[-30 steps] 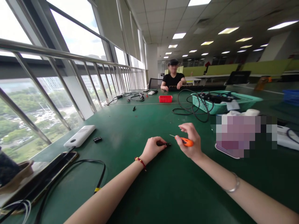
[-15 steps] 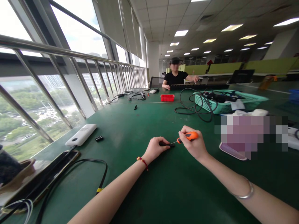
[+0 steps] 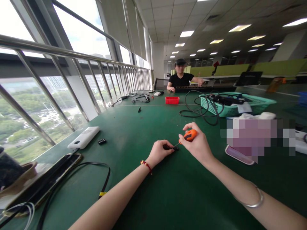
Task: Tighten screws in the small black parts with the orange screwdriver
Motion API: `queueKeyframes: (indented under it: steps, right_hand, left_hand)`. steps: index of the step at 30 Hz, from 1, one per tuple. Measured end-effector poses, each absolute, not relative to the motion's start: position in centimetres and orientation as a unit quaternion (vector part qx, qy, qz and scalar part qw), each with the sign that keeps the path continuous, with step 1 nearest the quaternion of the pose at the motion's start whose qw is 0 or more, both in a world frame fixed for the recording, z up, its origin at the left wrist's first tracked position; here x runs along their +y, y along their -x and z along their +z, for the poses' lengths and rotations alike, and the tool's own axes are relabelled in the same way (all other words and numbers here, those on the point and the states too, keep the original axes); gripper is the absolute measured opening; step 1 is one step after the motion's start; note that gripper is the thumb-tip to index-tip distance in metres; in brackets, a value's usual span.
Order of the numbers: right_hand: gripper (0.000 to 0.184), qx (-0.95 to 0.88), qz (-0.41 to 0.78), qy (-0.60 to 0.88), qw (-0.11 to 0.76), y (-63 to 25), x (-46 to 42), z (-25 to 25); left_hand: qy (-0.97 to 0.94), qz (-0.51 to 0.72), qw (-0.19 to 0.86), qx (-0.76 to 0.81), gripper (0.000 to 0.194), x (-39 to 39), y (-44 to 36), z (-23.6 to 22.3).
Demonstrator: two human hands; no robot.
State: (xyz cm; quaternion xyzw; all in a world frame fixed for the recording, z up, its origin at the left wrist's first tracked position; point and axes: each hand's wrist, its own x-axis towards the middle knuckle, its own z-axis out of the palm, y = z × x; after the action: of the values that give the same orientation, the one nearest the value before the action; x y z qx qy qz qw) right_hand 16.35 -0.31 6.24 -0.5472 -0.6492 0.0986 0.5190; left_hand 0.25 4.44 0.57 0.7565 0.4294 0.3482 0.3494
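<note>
Right hand (image 3: 199, 144) has tilted screwdriver (image 3: 191, 135) steeper; left hand (image 3: 158, 153) apparently pins black piece (image 3: 176, 148).

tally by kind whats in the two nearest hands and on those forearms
Screwdriver, in the right hand: 1 (orange handle)
Small black part, in the left hand: 1
Bracelets, red and silver: 2
Total: 4

The orange-and-black screwdriver (image 3: 190, 135) slants tip-down at a small, partly hidden black part (image 3: 176, 148) on the green table (image 3: 153, 124).
</note>
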Motion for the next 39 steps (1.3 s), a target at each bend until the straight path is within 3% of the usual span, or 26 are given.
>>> queueKeyframes:
  steps: [5,13,19,26,32,39]
  right_hand:
    - [0.032,-0.669,0.052,0.546,0.502,-16.4,-0.5,6.5]
    - [0.020,-0.686,0.073,0.548,0.474,-16.4,-1.1,7.2]
    - [0.038,-0.693,0.012,0.547,0.470,-16.3,-1.3,7.1]
    - [0.023,-0.681,0.067,0.556,0.471,-16.3,-1.3,7.2]
    - [0.035,-0.692,0.046,0.539,0.477,-16.4,-1.4,7.2]
    - [0.022,-0.696,0.064,0.544,0.464,-16.2,-1.6,7.4]
  left_hand:
    - [-0.756,0.344,0.352,0.432,0.011,4.4,-0.2,0.6]
    - [-0.763,0.344,0.338,0.431,0.012,4.4,-0.3,0.7]
    - [-0.766,0.343,0.335,0.429,0.011,4.4,-0.2,0.6]
    - [-0.773,0.336,0.320,0.432,0.013,4.4,-0.2,0.5]
    - [-0.771,0.338,0.324,0.432,0.013,4.4,-0.2,0.5]
    - [-0.779,0.339,0.317,0.422,0.012,4.5,-0.2,0.5]
